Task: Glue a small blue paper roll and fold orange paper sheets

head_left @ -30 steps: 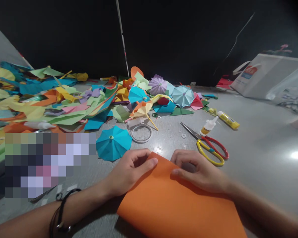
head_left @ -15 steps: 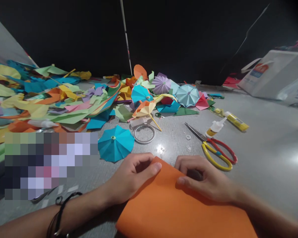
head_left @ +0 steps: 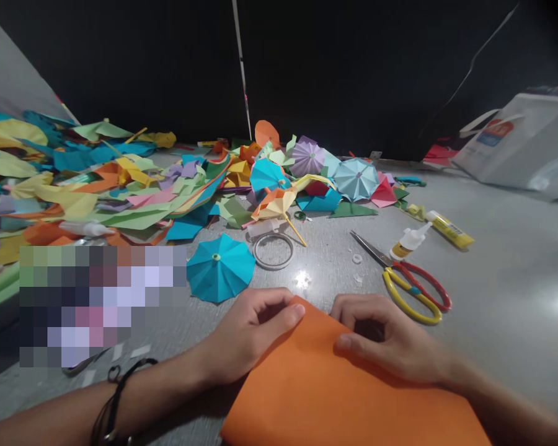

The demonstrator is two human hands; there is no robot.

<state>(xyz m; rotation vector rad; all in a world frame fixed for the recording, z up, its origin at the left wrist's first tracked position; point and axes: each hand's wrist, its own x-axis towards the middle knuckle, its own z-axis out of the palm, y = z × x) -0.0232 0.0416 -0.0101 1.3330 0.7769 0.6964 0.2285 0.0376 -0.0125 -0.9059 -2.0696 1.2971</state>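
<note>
A sheet of orange paper point(head_left: 348, 396) lies in front of me, its near part running out of view at the bottom. My left hand point(head_left: 255, 334) pinches its far left corner, thumb on top and fingers behind. On the far right edge my right hand point(head_left: 385, 337) grips the same sheet, the thumb on its face and the curled fingers partly hidden behind it. Just beyond my left hand sits a blue pleated paper umbrella point(head_left: 221, 269). Beside that is a grey ring point(head_left: 273, 251). Scissors point(head_left: 411, 285) with red and yellow handles rest beyond my right hand.
A white glue bottle point(head_left: 409, 241) and a yellow glue tube point(head_left: 451, 230) are behind the scissors. Coloured paper scraps point(head_left: 144, 198) are heaped at the left. More paper umbrellas point(head_left: 356, 179) stand at the back, before a dark panel point(head_left: 353, 74). A white bag point(head_left: 516, 142) is far right.
The whole view has shifted slightly, so things sit a little further right. Both hands keep their hold on the orange paper with hardly any movement.
</note>
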